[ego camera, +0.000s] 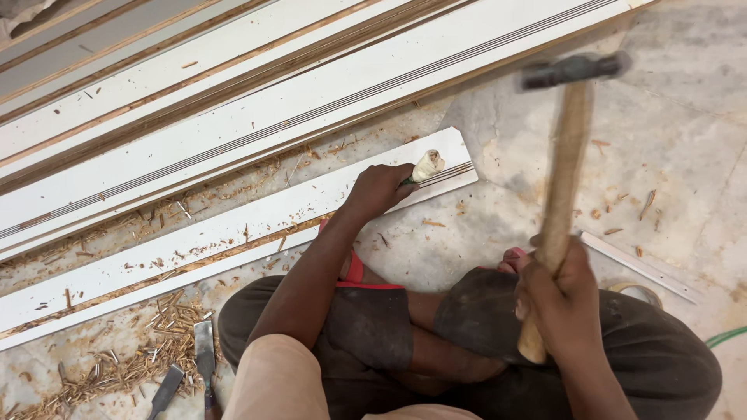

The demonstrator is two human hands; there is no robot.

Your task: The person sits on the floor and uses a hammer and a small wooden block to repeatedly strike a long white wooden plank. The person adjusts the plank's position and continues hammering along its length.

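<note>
While the right hand [564, 299] is wrapped tight around the lower end of a wooden-handled hammer [562, 183], the left hand [379, 190] is closed around a chisel [426, 166] whose pale, worn handle top pokes out past the knuckles. Both grips are firm fists on their tools; neither hand is free.

Taking the chisel as the landmark: it stands on a short white board [233, 233] that lies flat on the stone floor [685, 140], near that board's right end, beside a set of dark grooves running along the board's length. The chisel's blade is hidden under the hand, so its exact contact with the board cannot be seen. Its handle top tilts up and to the right.

The hammer's dark metal head sits up and to the right of the chisel, well apart from it and blurred. The hammer's long axis runs nearly upright in view, from the right fist near the person's knee up to the head. The chisel top therefore lies down and to the left of the hammer head, and the left hand is far nearer to it than the right.

Beyond the chisel, longer white grooved boards [311, 109] lie side by side. Down and to the left, wood chips [132, 358] are scattered, with two spare chisels [187, 373] among them.
</note>
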